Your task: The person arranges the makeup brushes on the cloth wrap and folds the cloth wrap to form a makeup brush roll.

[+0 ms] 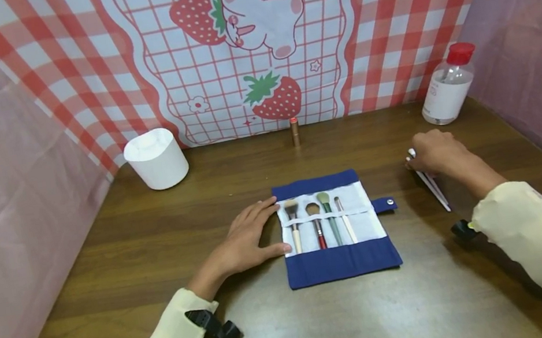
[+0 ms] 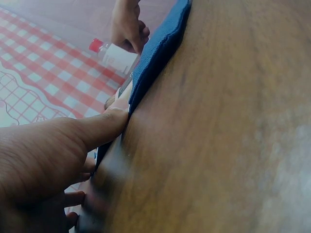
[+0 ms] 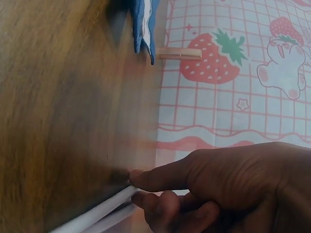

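An unrolled navy brush roll [image 1: 344, 263] lies on the table, its white inside facing up. Several makeup brushes stand in its pocket under a white strap, among them a green-headed brush [image 1: 326, 207]. My left hand [image 1: 245, 240] rests at the roll's left edge with fingers spread; its thumb [image 2: 104, 127] lies along that edge in the left wrist view. Over to the right, my right hand [image 1: 439, 152] pinches a slim white thing [image 1: 433, 188] made of two long thin parts, slanting down to the table. Its exact kind I cannot tell; the fingers cover its upper part.
A white oval container [image 1: 159, 165] stands at the back left. Near the back wall a copper lipstick tube [image 1: 295, 133] is upright. The clear bottle with a red cap [image 1: 448, 90] stands at the back right. A snap tab [image 1: 384, 205] sticks out from the roll's right side.
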### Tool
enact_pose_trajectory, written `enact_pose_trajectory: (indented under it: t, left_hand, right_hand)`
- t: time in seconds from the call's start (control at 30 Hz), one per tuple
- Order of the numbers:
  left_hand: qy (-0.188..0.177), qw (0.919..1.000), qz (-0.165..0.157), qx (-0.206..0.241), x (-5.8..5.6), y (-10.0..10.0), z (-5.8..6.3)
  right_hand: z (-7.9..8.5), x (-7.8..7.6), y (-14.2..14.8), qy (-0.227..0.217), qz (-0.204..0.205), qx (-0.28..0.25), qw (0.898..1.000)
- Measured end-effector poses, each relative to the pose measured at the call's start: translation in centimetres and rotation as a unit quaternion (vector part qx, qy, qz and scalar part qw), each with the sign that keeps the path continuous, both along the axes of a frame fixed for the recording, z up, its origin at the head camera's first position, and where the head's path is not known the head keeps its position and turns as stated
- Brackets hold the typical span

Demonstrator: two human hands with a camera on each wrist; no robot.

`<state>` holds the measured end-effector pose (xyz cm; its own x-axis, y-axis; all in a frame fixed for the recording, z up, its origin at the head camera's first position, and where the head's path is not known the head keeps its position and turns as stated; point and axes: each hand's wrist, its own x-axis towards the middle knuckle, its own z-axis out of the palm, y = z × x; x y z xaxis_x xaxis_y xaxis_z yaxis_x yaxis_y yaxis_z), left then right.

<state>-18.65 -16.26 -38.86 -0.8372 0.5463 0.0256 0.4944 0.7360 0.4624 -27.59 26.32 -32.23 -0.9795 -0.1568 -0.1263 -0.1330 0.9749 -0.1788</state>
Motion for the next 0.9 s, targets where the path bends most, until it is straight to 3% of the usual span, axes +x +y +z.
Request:
enact_pose_trajectory:
  t: [0.33,0.53,0.77,0.9]
  left_hand:
    - [0.0,1.0,-0.003,-0.001,0.0,0.1,-0.1]
    - [-0.002,1.0,-0.002,0.0,0.0,0.0,0.1]
    - [0.001,1.0,-0.003,-0.003,0.0,-0.1,0.0]
    - [0.002,1.0,-0.004,-0.002,0.0,-0.1,0.0]
  right_hand:
    - [0.5,-0.3,-1.5,-0.042,0.003,-0.02,0.999]
    - [2.1,-0.5,-2.7,-0.006,0.019,-0.1,0.995]
    - [2.2,-1.0,-3.8,0.057,0.008,-0.253,0.966]
    - [1.4,-1.3,-4.5,0.04,-0.005,-0.367,0.929]
